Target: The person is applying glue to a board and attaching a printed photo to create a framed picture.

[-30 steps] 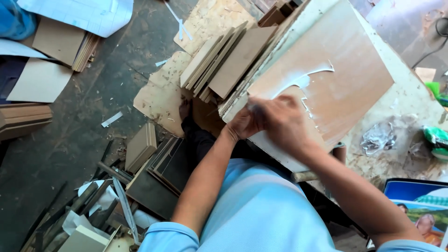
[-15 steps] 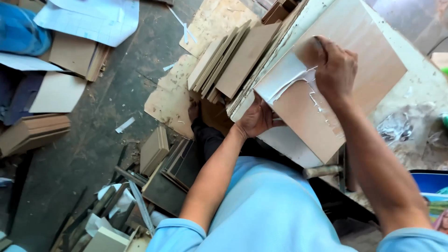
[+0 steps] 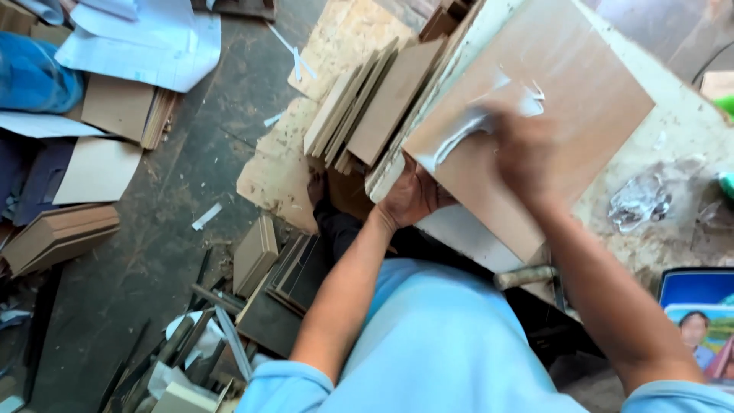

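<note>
A brown rectangular board (image 3: pixel 581 99) lies tilted on the workbench, with a streak of white glue (image 3: pixel 466 130) smeared across its near left part. My left hand (image 3: pixel 409 195) grips the board's lower left edge from beneath. My right hand (image 3: pixel 527 153) is blurred with motion and presses flat on the board's face at the end of the glue streak; whether it holds a spreader is unclear. Leaning next to the board on its left is a stack of similar boards (image 3: pixel 367 103).
The pale glue-stained workbench (image 3: pixel 673 199) carries crumpled clear plastic (image 3: pixel 638 200). A hammer handle (image 3: pixel 524 277) pokes out below the board. On the dark floor lie wood strips (image 3: pixel 252 256), board piles (image 3: pixel 53 233), white paper (image 3: pixel 145 46) and blue cloth (image 3: pixel 34 80).
My right hand has swept across the board, spreading the white glue from the lower left edge up toward the middle. My left hand has kept its hold on the edge.
</note>
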